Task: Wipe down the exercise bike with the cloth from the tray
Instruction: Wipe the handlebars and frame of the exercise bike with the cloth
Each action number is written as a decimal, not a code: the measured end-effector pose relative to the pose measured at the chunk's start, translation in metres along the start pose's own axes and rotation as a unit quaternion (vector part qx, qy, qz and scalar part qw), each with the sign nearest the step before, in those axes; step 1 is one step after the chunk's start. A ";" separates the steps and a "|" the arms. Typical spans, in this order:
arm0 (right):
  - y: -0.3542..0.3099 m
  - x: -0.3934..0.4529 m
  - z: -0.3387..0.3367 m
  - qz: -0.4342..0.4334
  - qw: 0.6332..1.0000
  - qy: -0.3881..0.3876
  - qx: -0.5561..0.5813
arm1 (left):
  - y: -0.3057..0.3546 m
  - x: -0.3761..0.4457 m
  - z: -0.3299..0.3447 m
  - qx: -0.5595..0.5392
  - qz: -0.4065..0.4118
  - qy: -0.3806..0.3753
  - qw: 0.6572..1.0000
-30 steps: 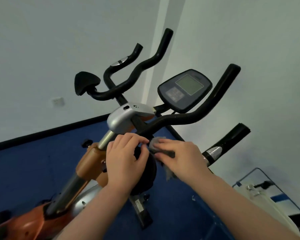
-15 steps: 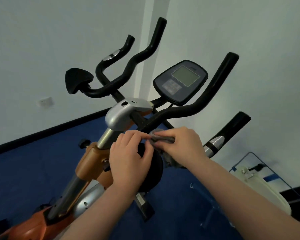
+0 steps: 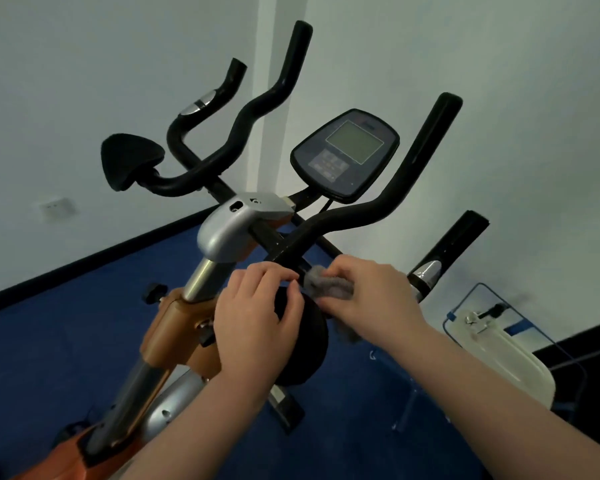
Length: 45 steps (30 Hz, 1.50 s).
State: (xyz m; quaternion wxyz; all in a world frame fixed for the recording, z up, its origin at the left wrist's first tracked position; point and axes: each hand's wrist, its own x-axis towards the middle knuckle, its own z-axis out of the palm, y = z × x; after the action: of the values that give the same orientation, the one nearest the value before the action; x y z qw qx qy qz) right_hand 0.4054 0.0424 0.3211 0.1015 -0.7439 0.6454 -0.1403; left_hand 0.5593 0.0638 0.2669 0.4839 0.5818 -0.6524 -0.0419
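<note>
An orange and silver exercise bike (image 3: 175, 327) with black handlebars (image 3: 378, 206) and a dark console (image 3: 345, 152) fills the view. My left hand (image 3: 257, 320) is wrapped over a round black elbow pad (image 3: 309, 344) on the near side. My right hand (image 3: 368, 296) grips a grey fuzzy cloth (image 3: 328, 285), pressed against the bar just above that pad. Part of the cloth hangs hidden below my right hand. A matching black pad (image 3: 129, 164) sits at the far left of the handlebars.
The floor is blue carpet (image 3: 49, 341) with a black skirting line against white walls. A white machine with a blue wire frame (image 3: 499, 351) stands at the right. A wall socket (image 3: 56, 207) is at the left.
The view has shifted slightly, so the bike sits a little lower and further right. My right hand has turned the cloth, so more of it shows. My left hand stays on the pad.
</note>
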 end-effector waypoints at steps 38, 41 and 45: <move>0.006 0.038 0.000 -0.037 0.966 -0.254 -0.010 | -0.004 -0.002 0.003 -0.008 0.038 -0.002 0.999; 0.014 0.033 -0.006 -0.050 0.955 -0.281 -0.080 | -0.004 -0.002 0.003 -0.013 0.041 -0.004 0.999; 0.003 0.047 0.001 -0.054 0.960 -0.275 -0.008 | -0.004 -0.001 0.003 -0.009 0.039 -0.002 0.999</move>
State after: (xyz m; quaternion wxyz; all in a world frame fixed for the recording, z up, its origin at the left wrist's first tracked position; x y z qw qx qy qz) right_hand 0.4089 -0.0041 0.3231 0.2614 -0.7883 0.5526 0.0700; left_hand 0.5600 0.0616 0.2624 0.4893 0.5513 -0.6751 -0.0297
